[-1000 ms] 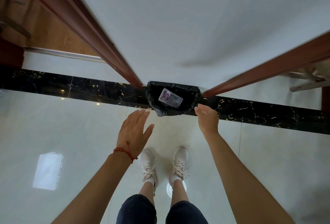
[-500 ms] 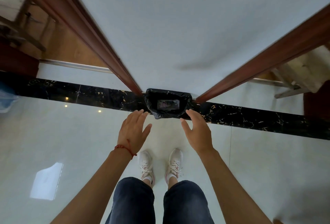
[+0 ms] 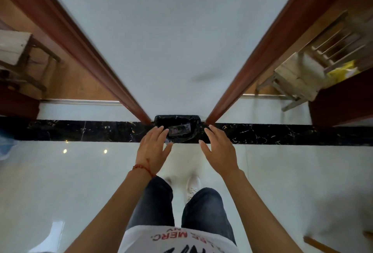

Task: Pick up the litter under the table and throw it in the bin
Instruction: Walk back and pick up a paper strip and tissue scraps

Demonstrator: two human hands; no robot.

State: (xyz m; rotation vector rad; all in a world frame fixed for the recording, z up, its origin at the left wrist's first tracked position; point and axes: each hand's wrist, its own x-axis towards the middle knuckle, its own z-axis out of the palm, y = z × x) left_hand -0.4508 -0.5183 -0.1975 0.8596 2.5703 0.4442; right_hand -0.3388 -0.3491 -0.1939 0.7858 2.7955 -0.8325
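A bin lined with a black bag (image 3: 193, 123) stands on the floor against the white wall, between two brown door frames. A flat piece of litter, a wrapper (image 3: 179, 129), lies inside it. My left hand (image 3: 153, 148), with a red string at the wrist, hovers flat and empty over the bin's near left edge. Just right of the bin my right hand (image 3: 220, 150) is held out, fingers spread, holding nothing.
A black marble strip (image 3: 80, 131) runs across the pale glossy floor. Brown door frames (image 3: 113, 75) flank the wall section. Wooden chairs stand beyond them, one at the left (image 3: 18, 51) and one at the right (image 3: 298, 75). My legs and shoes are below.
The view has pulled back and up from the bin, which now looks smaller. Both hands stay empty; the right hand has drawn back from the bin's rim and both have spread.
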